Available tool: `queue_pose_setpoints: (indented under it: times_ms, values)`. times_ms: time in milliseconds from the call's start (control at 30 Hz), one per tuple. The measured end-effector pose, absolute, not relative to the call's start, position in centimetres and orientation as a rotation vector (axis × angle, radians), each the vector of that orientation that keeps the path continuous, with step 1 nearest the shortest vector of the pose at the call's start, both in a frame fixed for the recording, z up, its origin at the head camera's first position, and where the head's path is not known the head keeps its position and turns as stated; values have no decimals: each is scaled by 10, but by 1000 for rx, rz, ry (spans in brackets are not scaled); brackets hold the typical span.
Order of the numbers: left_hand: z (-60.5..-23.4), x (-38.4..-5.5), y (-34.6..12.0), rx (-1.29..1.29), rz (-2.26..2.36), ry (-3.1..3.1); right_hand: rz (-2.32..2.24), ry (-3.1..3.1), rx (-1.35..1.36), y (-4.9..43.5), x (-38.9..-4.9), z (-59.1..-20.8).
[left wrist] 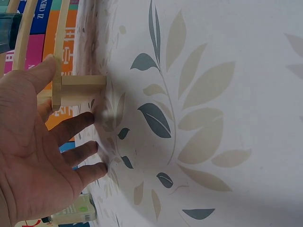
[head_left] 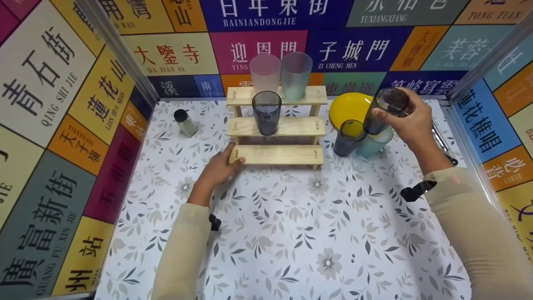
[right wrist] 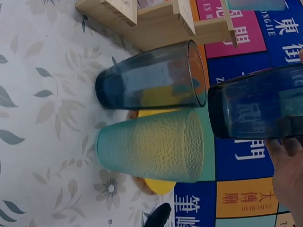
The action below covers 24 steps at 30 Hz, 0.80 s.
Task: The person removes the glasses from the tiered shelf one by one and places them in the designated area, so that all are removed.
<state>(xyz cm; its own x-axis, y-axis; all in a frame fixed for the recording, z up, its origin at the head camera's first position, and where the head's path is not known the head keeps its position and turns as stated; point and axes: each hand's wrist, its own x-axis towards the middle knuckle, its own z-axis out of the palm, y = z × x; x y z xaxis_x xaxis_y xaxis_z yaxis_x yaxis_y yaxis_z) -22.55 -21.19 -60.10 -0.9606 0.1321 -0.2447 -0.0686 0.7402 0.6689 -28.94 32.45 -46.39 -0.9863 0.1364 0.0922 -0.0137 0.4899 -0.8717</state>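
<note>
My right hand (head_left: 412, 118) grips a dark grey tumbler (right wrist: 255, 104), tilted, raised at the right of the wooden stand. Below it, a second dark tumbler (head_left: 348, 139) and a textured teal tumbler (right wrist: 151, 146) stand side by side on the table. With thumb and index finger my left hand (head_left: 220, 166) pinches the left end of the lowest step of the three-tier wooden stand (head_left: 277, 155); its other fingers are spread. On the middle step stands another dark tumbler (head_left: 267, 114). The top step bears a pinkish frosted tumbler (head_left: 265, 73) and a pale teal one (head_left: 296, 77).
A yellow round dish (head_left: 347, 106) is behind the tumblers on the right. At the left stands a small black-capped bottle (head_left: 185, 123). Metal tongs (head_left: 442, 141) or a similar metal tool lies by the right wall. Colourful panels with lettering enclose the flower-patterned table (head_left: 291, 233).
</note>
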Motion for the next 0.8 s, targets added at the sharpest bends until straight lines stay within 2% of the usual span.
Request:
queue_pose_setpoints:
  times_ms: [433, 800]
  values:
    - [-601, -225, -214, 28, 1033, 2644, 1618, -2503, -279, 357, -287, -462]
    - [-604, -226, -213, 66, 1059, 2668, 1578, -2436, -297, 380, -283, -464]
